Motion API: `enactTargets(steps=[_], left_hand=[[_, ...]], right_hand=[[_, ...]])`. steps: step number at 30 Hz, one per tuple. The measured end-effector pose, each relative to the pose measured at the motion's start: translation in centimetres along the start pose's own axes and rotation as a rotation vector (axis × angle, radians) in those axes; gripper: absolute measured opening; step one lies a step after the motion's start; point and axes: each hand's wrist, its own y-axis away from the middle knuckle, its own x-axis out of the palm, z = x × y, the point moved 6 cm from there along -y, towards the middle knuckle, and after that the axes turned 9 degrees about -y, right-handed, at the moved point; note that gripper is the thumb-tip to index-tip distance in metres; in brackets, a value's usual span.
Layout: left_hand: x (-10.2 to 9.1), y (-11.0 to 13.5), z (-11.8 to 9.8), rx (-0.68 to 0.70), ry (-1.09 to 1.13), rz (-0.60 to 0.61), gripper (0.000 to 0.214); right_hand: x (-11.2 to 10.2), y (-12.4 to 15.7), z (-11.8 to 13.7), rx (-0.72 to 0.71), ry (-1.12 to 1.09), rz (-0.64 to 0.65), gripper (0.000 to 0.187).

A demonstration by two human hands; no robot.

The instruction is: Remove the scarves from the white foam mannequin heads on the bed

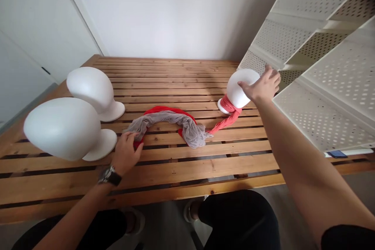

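My left hand (126, 153) lies at the left end of a grey scarf (164, 116), fingers stretched out and thumb apart. A bright red scarf (168, 108) shows beneath and behind the grey one; both curve in an arc on the slatted table. My right hand (264, 86) is open, fingers spread, with its thumb against a white mannequin head (241, 82) tilted on its base. Around that head's neck is wrapped a coral-red scarf (230, 106), whose twisted tail reaches the grey scarf's bunched right end.
Two more white mannequin heads, a nearer one (63, 129) and a farther one (90, 88), lie tipped on the left. At the right, white perforated shelving (328, 90) stands on the slatted wooden table (181, 170). A small dark blue object (336, 154) sits by its lower edge.
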Motion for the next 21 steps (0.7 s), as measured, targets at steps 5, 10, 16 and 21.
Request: enactTargets(steps=[5, 10, 16, 21], left_hand=[[1.2, 8.0, -0.7, 0.045, 0.132, 0.064, 0.042], [2.0, 12.4, -0.2, 0.027, 0.183, 0.132, 0.036], [0.6, 13.3, -0.2, 0.034, 0.200, 0.115, 0.037], [-0.2, 13.7, -0.7, 0.025, 0.244, 0.069, 0.037]], right_hand=[[3.6, -3.1, -4.8, 0.186, -0.066, 0.309, 0.137], [5.4, -2.1, -5.1, 0.168, -0.186, 0.227, 0.131], [3.0, -1.7, -3.3, 0.141, -0.221, 0.134, 0.122], [-6.7, -3.1, 1.7, -0.107, -0.219, 0.021, 0.117]])
